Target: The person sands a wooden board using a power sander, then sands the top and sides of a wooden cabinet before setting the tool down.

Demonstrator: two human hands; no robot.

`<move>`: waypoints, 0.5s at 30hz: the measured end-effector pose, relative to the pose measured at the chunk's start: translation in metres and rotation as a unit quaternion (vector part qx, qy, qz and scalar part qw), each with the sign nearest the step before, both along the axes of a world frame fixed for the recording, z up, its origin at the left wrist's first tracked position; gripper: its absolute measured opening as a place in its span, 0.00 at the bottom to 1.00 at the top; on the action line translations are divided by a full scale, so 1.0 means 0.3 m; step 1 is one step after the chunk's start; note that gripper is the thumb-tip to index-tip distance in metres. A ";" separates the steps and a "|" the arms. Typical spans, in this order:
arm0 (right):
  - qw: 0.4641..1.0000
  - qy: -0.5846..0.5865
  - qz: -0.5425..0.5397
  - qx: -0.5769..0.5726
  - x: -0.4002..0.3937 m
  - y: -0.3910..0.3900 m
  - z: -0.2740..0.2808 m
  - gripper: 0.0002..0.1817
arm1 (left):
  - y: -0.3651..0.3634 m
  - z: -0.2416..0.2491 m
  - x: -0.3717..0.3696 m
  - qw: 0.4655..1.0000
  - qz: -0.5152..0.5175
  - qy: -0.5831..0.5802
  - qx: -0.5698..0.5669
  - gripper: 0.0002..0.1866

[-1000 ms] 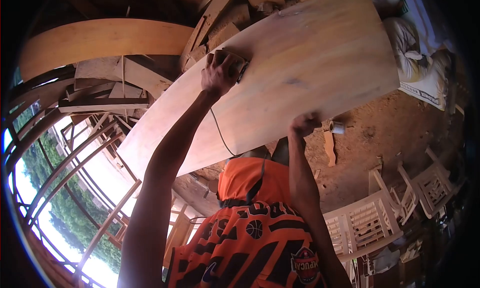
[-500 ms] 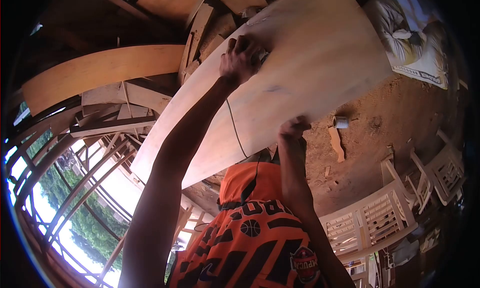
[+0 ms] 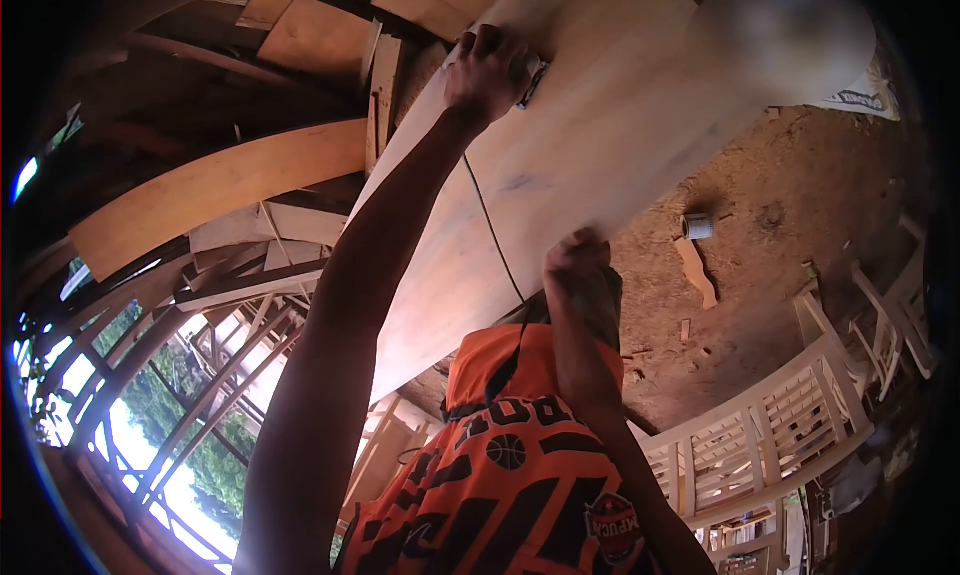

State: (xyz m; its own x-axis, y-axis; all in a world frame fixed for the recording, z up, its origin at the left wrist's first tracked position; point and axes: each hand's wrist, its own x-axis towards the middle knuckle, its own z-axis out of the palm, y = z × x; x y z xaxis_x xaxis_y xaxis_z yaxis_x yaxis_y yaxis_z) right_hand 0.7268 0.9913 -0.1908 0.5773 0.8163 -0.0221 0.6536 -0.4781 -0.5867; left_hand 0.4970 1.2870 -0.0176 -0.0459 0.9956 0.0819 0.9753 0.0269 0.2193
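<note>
Holds a tool against the board, close to its left edge, with the fingers of the left hand clamped over it. Has the left arm stretched along the board's left side, and the right hand low at the right edge, just ahead of the orange shirt, fingers curled in together; no telling whether pinching the edge or merely resting on it. Has a dark cord running over the board from near the left wrist to the right edge and on to the shirt; cannot make out its join with the tool. Can see a grey mark on the board between both hands. Has a long plank beyond the left edge, near the board, with scrap wood above it. Has, off the right edge, the dusty floor, a can near the right hand and a wavy offcut just beside the can. Has a slatted chair farther down, well apart from the board; cannot see the board's far right part clearly behind a blurred round patch, with a printed sack just beside it
</note>
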 end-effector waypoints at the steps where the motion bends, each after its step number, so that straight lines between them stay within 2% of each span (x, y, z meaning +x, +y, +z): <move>1: 1.000 0.003 -0.002 -0.003 -0.005 0.009 0.014 0.38 | 0.027 -0.001 0.012 1.000 0.005 0.004 -0.001 0.19; 6: 0.999 0.030 -0.011 0.015 -0.037 0.088 0.171 0.42 | 0.102 0.005 0.041 1.000 0.013 -0.014 -0.021 0.19; 8: 0.996 0.085 -0.006 0.000 -0.039 0.096 0.197 0.43 | 0.105 0.007 0.051 1.000 0.008 -0.024 -0.012 0.19; 10: 0.996 0.091 -0.017 -0.015 -0.048 0.113 0.217 0.42 | 0.090 0.012 0.061 1.000 0.013 -0.018 -0.021 0.19; 13: 0.991 0.126 -0.018 -0.041 -0.027 0.059 0.153 0.41 | 0.030 0.010 0.062 0.999 0.009 -0.029 -0.014 0.19; 14: 0.986 0.158 -0.013 -0.048 -0.021 0.021 0.088 0.41 | 0.008 0.018 0.063 0.999 0.019 -0.028 -0.010 0.19; 15: 0.974 0.208 -0.026 -0.089 0.009 -0.045 -0.062 0.40 | -0.020 0.033 0.068 0.998 0.029 -0.035 -0.040 0.20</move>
